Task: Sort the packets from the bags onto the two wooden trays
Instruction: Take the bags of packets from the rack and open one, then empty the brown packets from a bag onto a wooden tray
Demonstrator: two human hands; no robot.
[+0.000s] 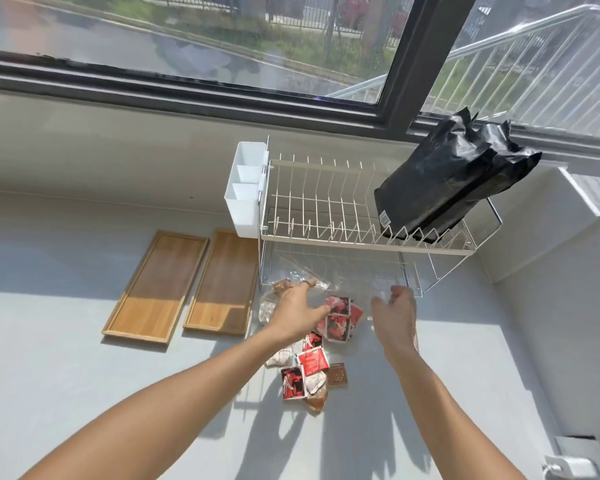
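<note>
While both forearms reach forward over the counter (84, 375), the left hand (297, 313) pinches the clear bag (354, 292), and the right hand (395, 315) grips its other edge. Red packets (340, 317) sit inside, between the hands; more packets (309, 370) lie loose at six o'clock of them. Two wooden trays (156, 287) lie bare at nine o'clock. Black bags (454, 178) lean in the dish rack (309, 216) at one o'clock.
</note>
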